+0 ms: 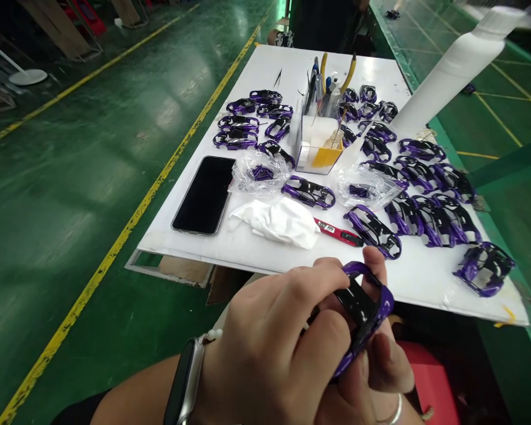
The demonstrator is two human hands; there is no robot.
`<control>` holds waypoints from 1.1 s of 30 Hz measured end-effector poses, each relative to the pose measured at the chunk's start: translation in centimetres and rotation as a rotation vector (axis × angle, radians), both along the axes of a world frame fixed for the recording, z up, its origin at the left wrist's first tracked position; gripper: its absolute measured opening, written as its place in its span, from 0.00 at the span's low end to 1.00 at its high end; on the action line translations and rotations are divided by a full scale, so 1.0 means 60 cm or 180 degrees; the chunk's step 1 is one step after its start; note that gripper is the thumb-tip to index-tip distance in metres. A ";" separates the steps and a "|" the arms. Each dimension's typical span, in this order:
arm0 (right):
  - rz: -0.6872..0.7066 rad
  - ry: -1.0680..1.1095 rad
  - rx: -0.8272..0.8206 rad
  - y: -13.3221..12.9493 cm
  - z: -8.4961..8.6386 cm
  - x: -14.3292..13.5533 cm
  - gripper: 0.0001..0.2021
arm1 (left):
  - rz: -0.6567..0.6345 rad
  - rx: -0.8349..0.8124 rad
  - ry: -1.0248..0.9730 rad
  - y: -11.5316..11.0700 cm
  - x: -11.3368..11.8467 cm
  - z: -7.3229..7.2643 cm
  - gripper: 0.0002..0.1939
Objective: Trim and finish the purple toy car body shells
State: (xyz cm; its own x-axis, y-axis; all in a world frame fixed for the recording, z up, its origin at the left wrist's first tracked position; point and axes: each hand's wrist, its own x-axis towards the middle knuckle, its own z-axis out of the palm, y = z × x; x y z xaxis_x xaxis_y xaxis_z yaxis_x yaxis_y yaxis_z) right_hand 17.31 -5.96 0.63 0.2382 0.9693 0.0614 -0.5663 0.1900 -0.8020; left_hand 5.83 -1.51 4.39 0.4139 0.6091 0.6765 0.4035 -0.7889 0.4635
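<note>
A purple and black plastic car shell (358, 301) is held in front of me, over the table's near edge. My left hand (278, 336), with a watch on its wrist, has its fingers wrapped on the shell's left side. Behind and to the right of the shell, my right hand (384, 348) grips its other side; that palm is partly hidden. Similar shells (374, 230) lie beyond the hands, many on the right side of the table and several at the back left (236, 139).
On the white table (181, 242) are a phone (206, 195), a white cloth (283, 221), a red cutter (338, 232), two plastic bags (263, 172) of purple parts, a tool holder (321, 144) and a tilted white bottle (455, 71). A red stool (429, 378) stands below.
</note>
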 end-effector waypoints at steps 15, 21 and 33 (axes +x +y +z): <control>0.0399 0.0811 0.0262 0.015 -0.007 -0.004 0.26 | -0.0043 0.0133 0.0228 -0.008 -0.010 0.014 0.03; 0.0227 0.0660 0.0468 0.015 -0.005 -0.012 0.24 | -0.0027 0.0552 -0.0015 0.006 -0.011 -0.001 0.03; 0.0687 0.0142 0.0857 0.009 -0.022 0.024 0.23 | 0.0024 0.0378 -0.0219 0.001 -0.009 -0.022 0.11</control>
State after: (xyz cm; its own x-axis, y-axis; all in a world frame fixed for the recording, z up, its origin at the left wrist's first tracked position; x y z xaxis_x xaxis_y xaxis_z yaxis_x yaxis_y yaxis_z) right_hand 18.74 -5.42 -0.68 0.0376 0.9480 0.3161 -0.6500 0.2634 -0.7128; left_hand 5.30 -1.45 3.09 0.3597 0.5260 0.7707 0.3800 -0.8369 0.3938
